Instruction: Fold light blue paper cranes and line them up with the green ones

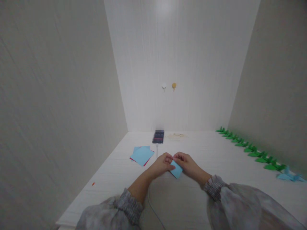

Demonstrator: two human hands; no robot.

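Both my hands meet over the white table [115,179], pinching a small folded light-blue paper [177,170]. My left hand [162,164] grips its upper left edge with curled fingers. My right hand [186,163] holds the upper right side, fingers closed on the paper. The paper hangs just above the tabletop between them. Grey patterned sleeves cover both my forearms.
A stack of light-blue and red paper sheets [142,155] lies to the left of my hands. A dark phone [158,137] stands at the back with a white cable running toward me. A row of green folded paper figures [249,148] and a blue one [289,176] line the right wall.
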